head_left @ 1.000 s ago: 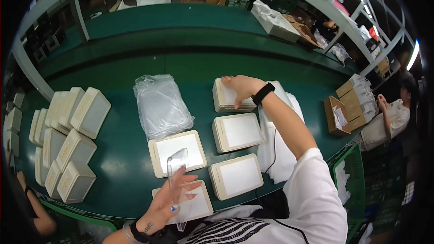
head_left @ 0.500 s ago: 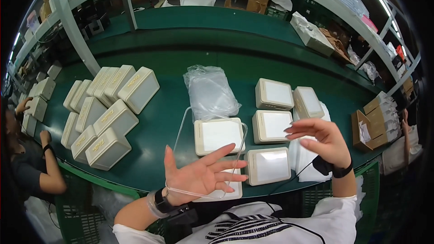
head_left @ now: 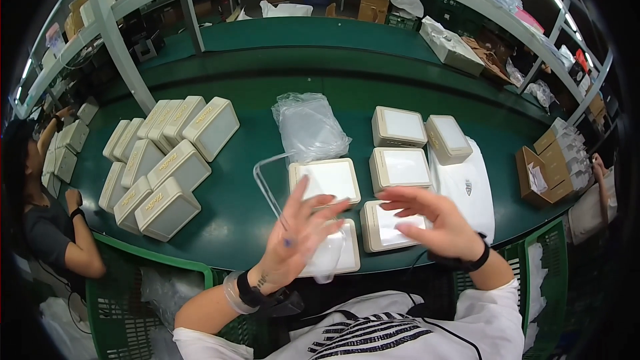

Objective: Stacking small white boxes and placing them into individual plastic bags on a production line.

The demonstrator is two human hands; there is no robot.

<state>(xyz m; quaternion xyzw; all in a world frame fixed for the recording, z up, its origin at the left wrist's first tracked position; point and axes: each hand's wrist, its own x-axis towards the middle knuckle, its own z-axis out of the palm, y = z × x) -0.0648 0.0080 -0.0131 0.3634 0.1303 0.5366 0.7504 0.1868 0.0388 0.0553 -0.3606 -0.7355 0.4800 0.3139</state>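
A clear, thin-edged plastic cover (head_left: pixel 267 193) was at the left hand (head_left: pixel 293 237), one corner showing to the left of and beyond the fingers. What seemed its near end showed just right of the palm. The hand's fingers were spread and blurred; whether they gripped the cover or merely touched it, I could not tell. The hand hid the cover's middle, and its transparency made the outline hard to follow.

The right hand (head_left: pixel 437 220) was open, fingers loosely bent, partly hiding a cream rectangular box with a white panel (head_left: pixel 383 233). A similar near box (head_left: pixel 350 263) was largely hidden by the left hand and the cover. Beyond it lay another panelled box (head_left: pixel 333 175), then a crumpled pile of clear plastic bags (head_left: pixel 310 127).

On the right, a folded white cloth (head_left: pixel 477 197) lay on the dark green table (head_left: pixel 240 227); on the left stood grouped cream boxes (head_left: pixel 177 167). A co-worker (head_left: pixel 53 227) at far left was cut off by the dark rim.
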